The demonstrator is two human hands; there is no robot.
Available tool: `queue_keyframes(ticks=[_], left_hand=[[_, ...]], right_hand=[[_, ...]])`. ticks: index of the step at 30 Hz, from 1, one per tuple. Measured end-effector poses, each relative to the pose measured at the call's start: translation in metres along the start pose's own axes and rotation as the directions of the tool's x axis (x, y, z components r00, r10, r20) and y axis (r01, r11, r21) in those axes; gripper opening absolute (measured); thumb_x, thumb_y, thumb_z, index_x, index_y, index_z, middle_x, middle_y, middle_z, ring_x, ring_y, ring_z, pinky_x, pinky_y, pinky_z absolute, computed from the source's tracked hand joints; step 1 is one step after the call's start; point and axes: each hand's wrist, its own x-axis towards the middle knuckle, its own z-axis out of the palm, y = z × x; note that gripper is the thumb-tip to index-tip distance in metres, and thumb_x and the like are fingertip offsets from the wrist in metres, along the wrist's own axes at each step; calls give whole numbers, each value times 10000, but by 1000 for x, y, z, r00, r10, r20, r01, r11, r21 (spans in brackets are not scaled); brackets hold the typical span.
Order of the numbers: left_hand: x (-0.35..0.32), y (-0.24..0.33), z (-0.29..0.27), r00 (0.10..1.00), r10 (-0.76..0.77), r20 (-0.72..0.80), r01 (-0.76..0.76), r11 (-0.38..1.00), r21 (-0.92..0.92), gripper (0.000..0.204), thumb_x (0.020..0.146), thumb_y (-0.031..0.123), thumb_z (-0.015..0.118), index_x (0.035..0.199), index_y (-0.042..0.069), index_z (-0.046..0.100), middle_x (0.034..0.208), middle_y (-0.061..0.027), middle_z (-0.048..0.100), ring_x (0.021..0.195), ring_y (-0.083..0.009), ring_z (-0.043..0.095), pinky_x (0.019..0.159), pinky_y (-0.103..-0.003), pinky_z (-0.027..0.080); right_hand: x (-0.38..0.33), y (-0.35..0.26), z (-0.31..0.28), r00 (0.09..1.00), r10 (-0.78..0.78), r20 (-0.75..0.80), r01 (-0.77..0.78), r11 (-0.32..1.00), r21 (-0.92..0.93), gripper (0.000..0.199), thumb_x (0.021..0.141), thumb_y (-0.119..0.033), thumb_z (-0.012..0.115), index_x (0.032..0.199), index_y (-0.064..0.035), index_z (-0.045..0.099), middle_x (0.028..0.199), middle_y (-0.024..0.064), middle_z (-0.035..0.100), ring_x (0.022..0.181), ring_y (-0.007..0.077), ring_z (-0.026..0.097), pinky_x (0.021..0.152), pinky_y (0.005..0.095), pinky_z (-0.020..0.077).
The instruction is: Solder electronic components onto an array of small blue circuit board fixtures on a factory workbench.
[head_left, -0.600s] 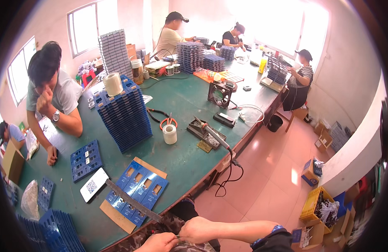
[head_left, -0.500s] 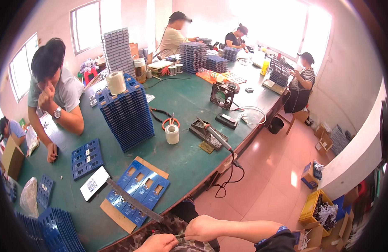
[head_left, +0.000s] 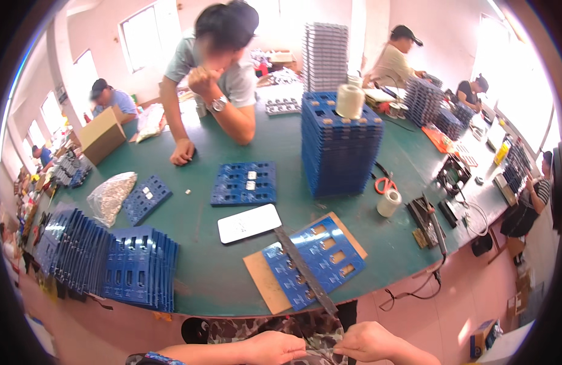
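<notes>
Over the person's lap, in green-and-brown camouflage cloth (head_left: 229,330), the left hand (head_left: 276,347) and right hand (head_left: 365,342) face each other, well apart from the other worker. Each has its fingertips closed in a pinch; what lies between them is too small to tell.

Just beyond, a long dark-grey metal ruler (head_left: 306,271) lies slantwise across a flat blue panel with rectangular cut-outs (head_left: 322,267), covering part of it (its near end juts past the table edge). The panel rests on a brown cardboard sheet (head_left: 261,285).

A white rounded slab (head_left: 249,224) lies just beyond the ruler's far end. Left and near, a row of upright blue boards (head_left: 136,267) crowds the edge. Farther right, a tall stack of blue panels (head_left: 338,155), topped by a whitish tape roll (head_left: 350,101), blocks the far tabletop. At right, a grey-handled soldering iron (head_left: 435,222) trails its black cable.
</notes>
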Motion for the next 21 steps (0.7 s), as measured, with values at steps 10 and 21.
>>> queue_keyframes(ticks=[10,21], left_hand=[[-40,6,-27,972,37,-232,-45,999,-29,201,924,230,569,878,43,627,828,-178,628,793,-369,622,693,-428,489],[-64,-30,-61,874,165,-457,-174,984,23,151,910,184,608,889,43,658,793,-149,633,716,-337,620,651,-396,492]], right_hand=[[47,-29,-14,999,-44,-32,44,999,1,218,832,-272,602,690,-119,664,701,100,617,730,316,597,655,434,466],[43,-25,-30,948,14,-319,-58,990,-129,262,862,-343,583,739,-138,690,688,64,627,714,296,604,634,420,465]])
